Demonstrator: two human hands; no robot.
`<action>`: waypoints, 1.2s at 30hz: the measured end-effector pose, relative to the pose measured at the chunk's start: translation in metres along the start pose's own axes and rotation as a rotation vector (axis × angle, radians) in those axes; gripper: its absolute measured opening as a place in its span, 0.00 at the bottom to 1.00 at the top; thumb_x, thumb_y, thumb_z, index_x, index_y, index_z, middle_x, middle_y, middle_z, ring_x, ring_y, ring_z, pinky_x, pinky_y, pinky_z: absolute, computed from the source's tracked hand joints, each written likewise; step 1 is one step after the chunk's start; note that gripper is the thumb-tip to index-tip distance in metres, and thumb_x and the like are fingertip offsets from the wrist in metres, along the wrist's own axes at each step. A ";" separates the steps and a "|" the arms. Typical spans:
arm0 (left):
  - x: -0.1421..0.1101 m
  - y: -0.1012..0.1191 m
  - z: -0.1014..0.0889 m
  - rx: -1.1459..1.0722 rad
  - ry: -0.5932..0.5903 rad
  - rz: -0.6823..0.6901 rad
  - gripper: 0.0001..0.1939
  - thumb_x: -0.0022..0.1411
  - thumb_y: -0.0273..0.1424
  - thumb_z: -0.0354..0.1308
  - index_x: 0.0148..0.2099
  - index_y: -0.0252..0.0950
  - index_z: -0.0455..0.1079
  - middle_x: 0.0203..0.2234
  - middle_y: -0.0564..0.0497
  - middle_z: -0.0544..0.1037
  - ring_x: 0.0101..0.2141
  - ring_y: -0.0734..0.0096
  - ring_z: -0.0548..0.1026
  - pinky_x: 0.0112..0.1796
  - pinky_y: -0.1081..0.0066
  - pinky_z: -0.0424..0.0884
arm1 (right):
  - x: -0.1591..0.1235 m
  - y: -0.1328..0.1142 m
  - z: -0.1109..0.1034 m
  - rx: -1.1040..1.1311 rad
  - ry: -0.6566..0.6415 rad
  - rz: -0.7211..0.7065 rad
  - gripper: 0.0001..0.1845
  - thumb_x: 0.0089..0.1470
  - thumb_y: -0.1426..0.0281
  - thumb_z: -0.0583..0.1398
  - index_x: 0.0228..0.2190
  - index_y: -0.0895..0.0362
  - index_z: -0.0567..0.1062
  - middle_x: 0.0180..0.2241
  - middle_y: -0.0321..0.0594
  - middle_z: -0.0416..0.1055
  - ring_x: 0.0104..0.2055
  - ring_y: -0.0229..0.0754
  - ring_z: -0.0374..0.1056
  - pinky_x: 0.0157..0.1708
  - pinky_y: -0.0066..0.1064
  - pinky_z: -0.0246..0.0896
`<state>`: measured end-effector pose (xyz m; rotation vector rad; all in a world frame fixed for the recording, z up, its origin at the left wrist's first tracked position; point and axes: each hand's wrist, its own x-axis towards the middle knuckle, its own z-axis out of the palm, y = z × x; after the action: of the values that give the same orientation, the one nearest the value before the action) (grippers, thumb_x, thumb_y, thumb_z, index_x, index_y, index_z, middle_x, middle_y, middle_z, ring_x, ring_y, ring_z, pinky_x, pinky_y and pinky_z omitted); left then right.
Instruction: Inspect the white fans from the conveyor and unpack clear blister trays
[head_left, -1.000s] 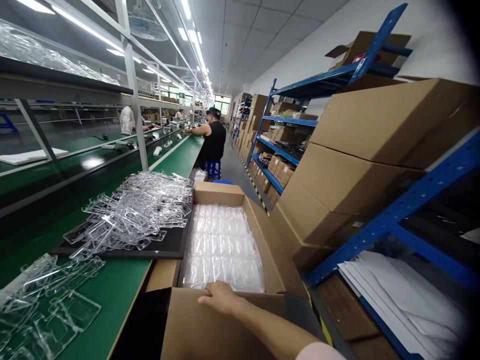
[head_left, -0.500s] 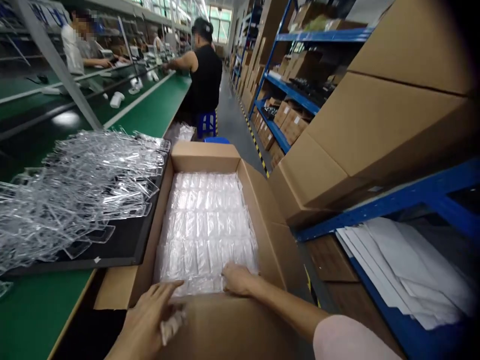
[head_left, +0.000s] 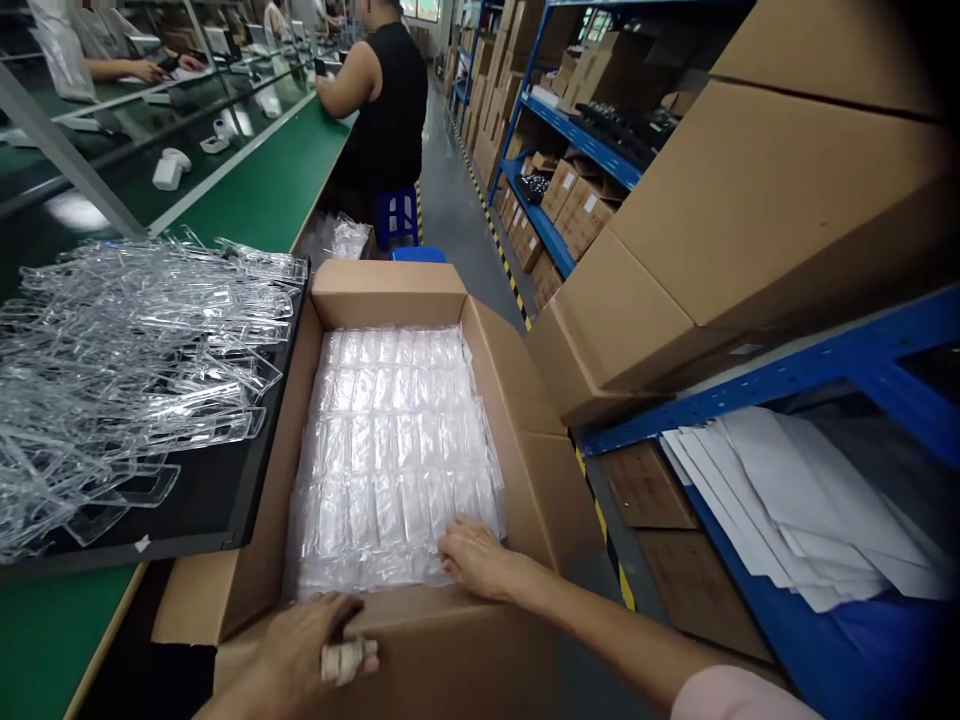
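Carton [head_left: 442, 655], brown cardboard, rectangular: upright, top opened, flaps spread outward. Packets [head_left: 397, 440], clear glossy film, slim, wrinkled: packed side by side in several rows within carton, seated below rim; contents obscured by glare.

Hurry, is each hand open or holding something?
Left hand: at the cardboard box; open or closed, can't tell.
Right hand: on the plastic packets; can't tell.

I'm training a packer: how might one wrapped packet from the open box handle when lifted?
A packet would probably feel slippery: its surface is glossy. Wrinkles suggest a floppy outer layer. Packed tightly in its row, it may snag coming out.
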<state>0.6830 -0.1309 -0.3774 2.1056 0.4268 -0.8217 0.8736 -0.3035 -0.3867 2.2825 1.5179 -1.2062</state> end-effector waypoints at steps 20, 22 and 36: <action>0.055 -0.041 -0.019 0.293 0.006 -0.143 0.23 0.52 0.15 0.40 0.38 0.30 0.75 0.43 0.32 0.74 0.47 0.41 0.68 0.45 0.47 0.61 | 0.053 -0.052 0.014 0.045 -0.005 -0.087 0.21 0.43 0.79 0.60 0.43 0.67 0.71 0.49 0.59 0.64 0.53 0.57 0.59 0.50 0.47 0.59; 0.048 -0.039 -0.026 0.238 0.012 -0.122 0.22 0.52 0.16 0.41 0.38 0.32 0.75 0.39 0.35 0.76 0.44 0.45 0.71 0.45 0.51 0.61 | 0.055 -0.053 0.011 0.049 -0.001 -0.072 0.25 0.43 0.79 0.60 0.47 0.68 0.68 0.48 0.58 0.65 0.50 0.55 0.61 0.46 0.43 0.62; 0.070 -0.057 -0.032 -0.646 0.477 -0.220 0.20 0.47 0.40 0.43 0.40 0.34 0.63 0.22 0.52 0.68 0.25 0.68 0.69 0.29 0.71 0.66 | 0.027 -0.035 -0.039 -0.053 -0.153 -0.115 0.18 0.48 0.79 0.57 0.43 0.65 0.70 0.41 0.53 0.73 0.45 0.51 0.69 0.43 0.38 0.64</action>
<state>0.7157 -0.0695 -0.4438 1.6340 1.0387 -0.2239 0.8702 -0.2477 -0.3686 2.0427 1.6232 -1.3195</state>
